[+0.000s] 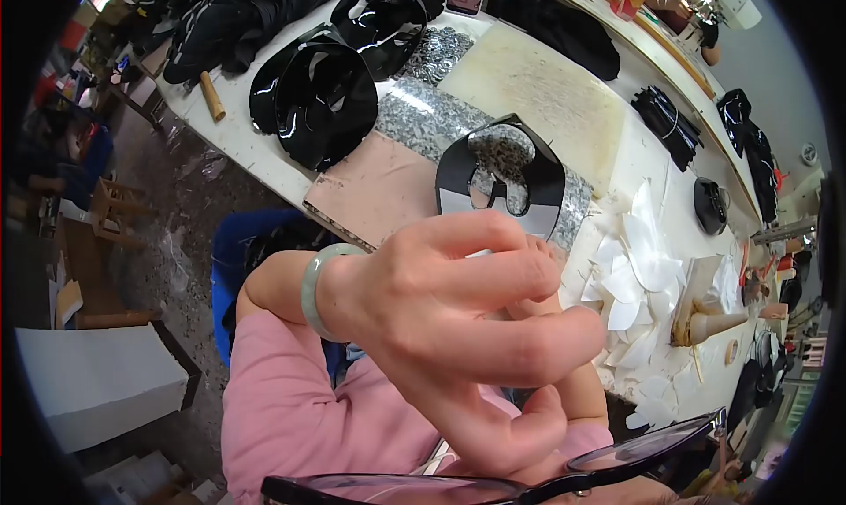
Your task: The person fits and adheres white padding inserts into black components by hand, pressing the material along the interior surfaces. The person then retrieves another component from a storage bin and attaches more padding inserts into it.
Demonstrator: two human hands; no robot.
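Observation:
My left hand (467,329), with a pale green bangle (315,289) at the wrist, is raised close to the camera. Its fingers are curled and the fingertips point away from me, so anything they hold is hidden. Behind it is my right hand (548,251), mostly covered; only a bit of its fingers and the right forearm (583,390) show. Just beyond both hands is a shaped black glossy piece (454,166) with cut-out openings and pale lower edges. Whether my right hand touches this piece I cannot tell.
Under the black piece is a speckled stone slab (432,108), beside a pinkish board (379,183) and a yellowish translucent mat (546,91). Black glossy shaped pieces (322,108) stand at the left. White cut pieces (639,258) are heaped at the right. A wooden handle (212,97) lies near the table's left edge.

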